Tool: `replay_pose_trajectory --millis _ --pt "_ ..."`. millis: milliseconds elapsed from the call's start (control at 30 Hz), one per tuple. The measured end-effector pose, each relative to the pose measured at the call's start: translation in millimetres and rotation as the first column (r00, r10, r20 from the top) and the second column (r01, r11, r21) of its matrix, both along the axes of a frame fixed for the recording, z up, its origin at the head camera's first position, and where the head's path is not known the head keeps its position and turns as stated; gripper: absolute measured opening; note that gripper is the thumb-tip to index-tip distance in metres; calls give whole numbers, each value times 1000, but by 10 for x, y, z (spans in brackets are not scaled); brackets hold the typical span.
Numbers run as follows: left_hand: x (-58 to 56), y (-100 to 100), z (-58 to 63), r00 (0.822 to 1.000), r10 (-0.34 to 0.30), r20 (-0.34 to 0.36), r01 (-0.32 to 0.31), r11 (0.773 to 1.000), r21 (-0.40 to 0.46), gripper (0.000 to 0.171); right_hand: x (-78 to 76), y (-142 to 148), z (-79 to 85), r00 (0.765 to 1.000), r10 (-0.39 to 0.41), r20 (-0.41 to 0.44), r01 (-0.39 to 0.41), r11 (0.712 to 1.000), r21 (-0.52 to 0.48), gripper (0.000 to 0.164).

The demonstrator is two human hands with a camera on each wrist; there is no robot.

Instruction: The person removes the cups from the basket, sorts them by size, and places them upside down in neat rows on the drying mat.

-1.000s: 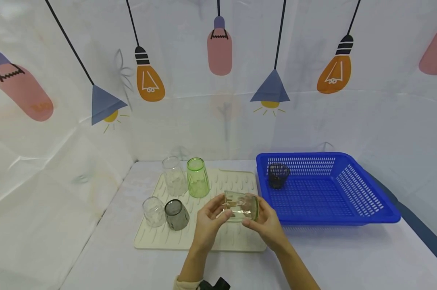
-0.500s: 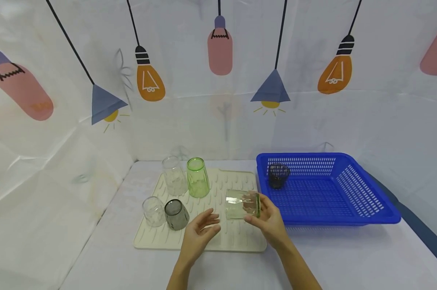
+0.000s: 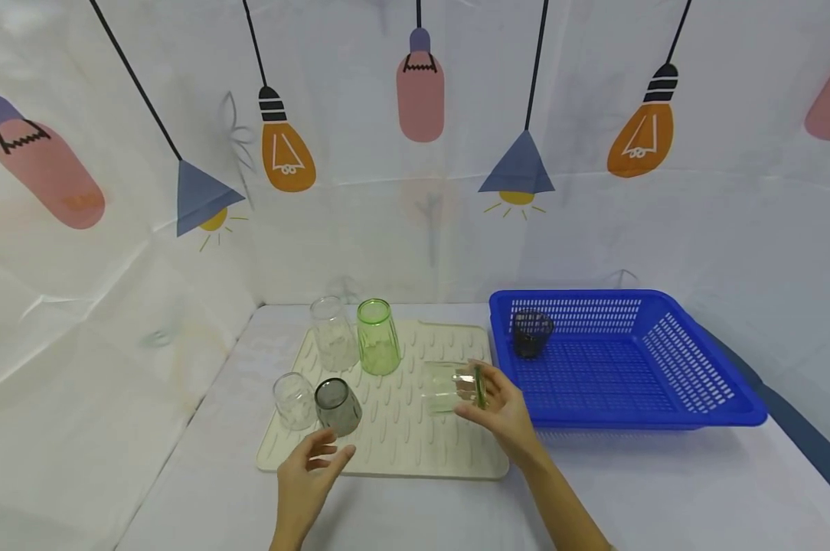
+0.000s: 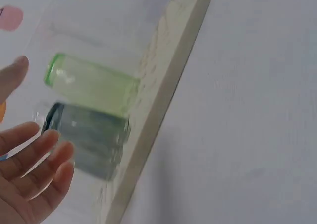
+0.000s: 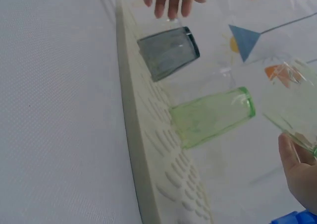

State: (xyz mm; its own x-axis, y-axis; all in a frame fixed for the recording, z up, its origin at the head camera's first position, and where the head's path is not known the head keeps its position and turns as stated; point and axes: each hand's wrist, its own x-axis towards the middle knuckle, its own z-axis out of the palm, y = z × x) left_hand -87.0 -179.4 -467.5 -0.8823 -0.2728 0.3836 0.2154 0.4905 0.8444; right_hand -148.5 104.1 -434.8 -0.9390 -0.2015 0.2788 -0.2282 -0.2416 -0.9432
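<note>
My right hand (image 3: 501,409) holds a pale green-tinted glass (image 3: 446,388) by one end, on its side above the right part of the cream drying mat (image 3: 449,451). Its thumb and fingers show at the glass's end in the right wrist view. My left hand (image 3: 307,474) is near the mat's front edge with relaxed fingers and nothing in them. Just beyond its fingertips stands a grey glass (image 3: 339,409). Beside that is a short clear glass (image 3: 294,402). A tall clear glass (image 3: 334,337) and a green glass (image 3: 378,340) stand at the back of the mat.
A blue plastic basket (image 3: 697,413) sits right of the mat, with a dark glass (image 3: 531,333) in its left back corner. Behind the table (image 3: 201,474) hangs a white sheet (image 3: 360,229) printed with lamps.
My left hand has let go of the pale green-tinted glass and moved left and down toward the mat's front edge. The right hand keeps the glass at nearly the same spot.
</note>
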Motion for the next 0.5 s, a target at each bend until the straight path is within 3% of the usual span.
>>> replay_pose_trajectory --millis 100,200,333,500 --pt "21 -135 -36 993 112 -36 -116 985 -125 39 -42 -36 -27 1000 -14 -1 14 999 35 73" --pt "55 -258 -72 979 199 -38 -202 951 -235 49 -78 -76 -53 1000 -23 -3 23 998 59 73" --pt "78 -410 -103 959 275 70 -239 917 -320 69 -110 -126 -70 1000 -28 3 27 996 86 74" --pt "63 -572 -126 923 325 205 -241 905 -349 87 -126 -188 -68 999 -31 -44 38 987 156 76"
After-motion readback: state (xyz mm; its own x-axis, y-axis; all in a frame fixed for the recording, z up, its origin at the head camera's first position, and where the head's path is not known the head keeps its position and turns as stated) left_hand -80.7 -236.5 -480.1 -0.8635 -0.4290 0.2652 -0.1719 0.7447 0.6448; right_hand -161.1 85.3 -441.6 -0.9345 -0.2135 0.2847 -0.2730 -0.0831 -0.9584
